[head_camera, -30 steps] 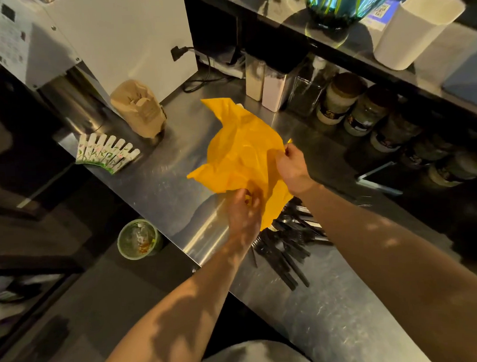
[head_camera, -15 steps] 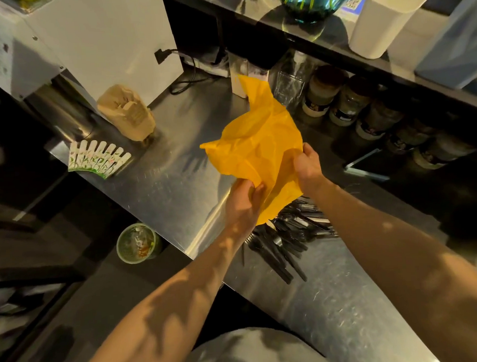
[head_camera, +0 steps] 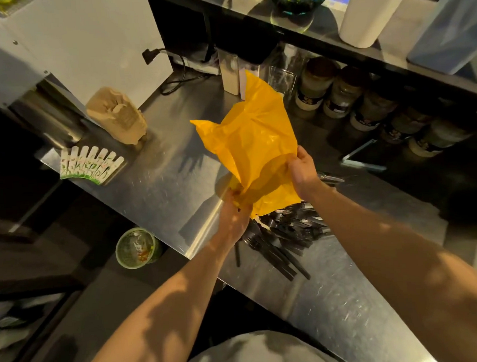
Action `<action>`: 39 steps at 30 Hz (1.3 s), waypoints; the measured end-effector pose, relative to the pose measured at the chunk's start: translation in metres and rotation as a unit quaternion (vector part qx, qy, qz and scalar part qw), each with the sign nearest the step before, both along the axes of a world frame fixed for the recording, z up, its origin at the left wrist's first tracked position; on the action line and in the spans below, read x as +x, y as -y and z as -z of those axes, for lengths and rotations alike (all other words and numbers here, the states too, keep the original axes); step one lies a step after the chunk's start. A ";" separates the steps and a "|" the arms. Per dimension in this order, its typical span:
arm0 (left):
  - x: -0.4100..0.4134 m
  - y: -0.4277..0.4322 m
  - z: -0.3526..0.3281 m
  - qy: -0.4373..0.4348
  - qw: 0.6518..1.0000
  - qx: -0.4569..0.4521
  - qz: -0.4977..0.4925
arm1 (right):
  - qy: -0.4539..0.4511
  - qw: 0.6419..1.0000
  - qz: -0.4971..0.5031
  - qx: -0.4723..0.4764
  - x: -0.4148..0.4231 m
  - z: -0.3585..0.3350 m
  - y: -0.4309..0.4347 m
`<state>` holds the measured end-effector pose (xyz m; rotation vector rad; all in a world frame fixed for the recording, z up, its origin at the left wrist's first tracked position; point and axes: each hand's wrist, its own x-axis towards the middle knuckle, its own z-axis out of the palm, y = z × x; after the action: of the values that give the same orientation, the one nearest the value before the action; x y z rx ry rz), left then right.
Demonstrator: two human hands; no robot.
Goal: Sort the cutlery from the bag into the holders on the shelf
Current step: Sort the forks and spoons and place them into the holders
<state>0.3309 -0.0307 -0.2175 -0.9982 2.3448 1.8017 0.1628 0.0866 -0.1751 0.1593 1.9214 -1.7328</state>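
Holding the yellow plastic bag above the steel counter, we pinch its lower corner with our left hand and grip its right edge with our right hand. Black plastic cutlery lies heaped beneath. Jars line the far right under the shelf.

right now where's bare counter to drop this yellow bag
Bare steel lies between the fanned packets, the brown paper bag and the yellow bag, and on the near counter beside the cutlery pile. Crowded: the jars under the shelf.
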 end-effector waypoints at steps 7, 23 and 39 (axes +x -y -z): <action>0.007 -0.006 0.035 0.133 0.974 0.167 -0.077 | -0.024 1.000 0.000 -0.014 0.001 -0.001 0.006; -0.015 -0.019 0.013 0.107 0.921 0.354 -0.121 | -0.037 0.997 0.051 -0.036 0.027 -0.013 -0.020; -0.026 -0.017 0.015 0.135 0.975 0.157 -0.085 | -0.019 0.984 0.146 -0.105 0.047 -0.024 -0.049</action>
<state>0.3053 -0.0135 -0.2320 -1.3270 1.8001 1.8732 0.2099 0.1357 -0.1510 0.3461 1.7961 -2.1313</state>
